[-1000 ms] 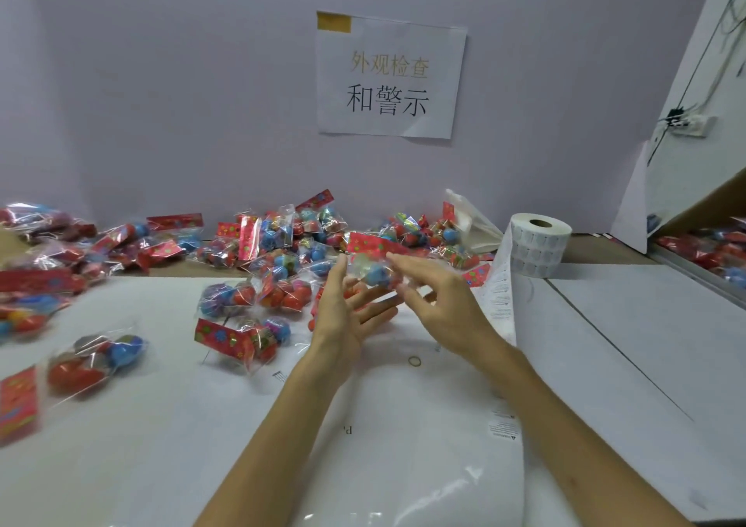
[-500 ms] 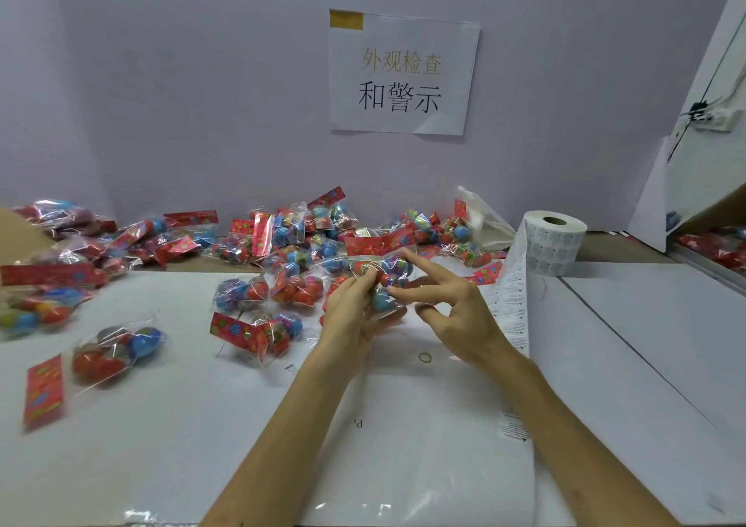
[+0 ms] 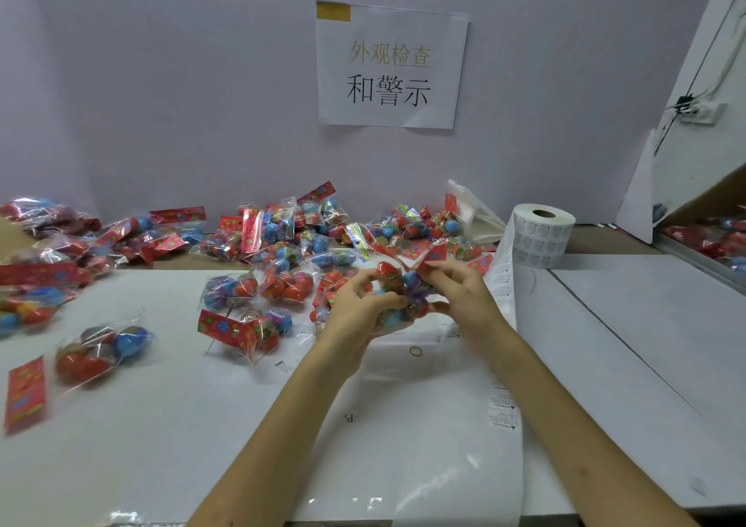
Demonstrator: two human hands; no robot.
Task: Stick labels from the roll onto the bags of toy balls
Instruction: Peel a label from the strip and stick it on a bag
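The bag of toy balls (image 3: 397, 296) is held up just above the tabletop (image 3: 625, 324), between both hands and in front of the heap it seems to belong to. It is a clear film packet with a red ball, a blue one and others crowded inside, and a red header card (image 3: 434, 256) at its upper right. The left hand (image 3: 355, 308) cups it from the left and below, fingers (image 3: 360, 286) curled round the balls. The right hand (image 3: 464, 296) grips the right side, fingers bent in against the film near the card; blur hides whether a label sits under them. The packet looks light. Its film is probably slick and crinkly, and the balls likely shift inside, so the steadiest holds are the stiff card or a ball gripped through the film. A label should bed best where the film is pulled taut. The roll (image 3: 541, 235) of labels stands on end at the right rear, its strip (image 3: 504, 284) trailing forward just beside the right wrist. The heap of bags (image 3: 290, 240) spreads behind and to the left, with a lone bag (image 3: 101, 349) well apart. A rubber band (image 3: 415, 351) lies on the glossy sheet (image 3: 403, 446) below the hands, and a paper sign (image 3: 389, 70) hangs on the wall.
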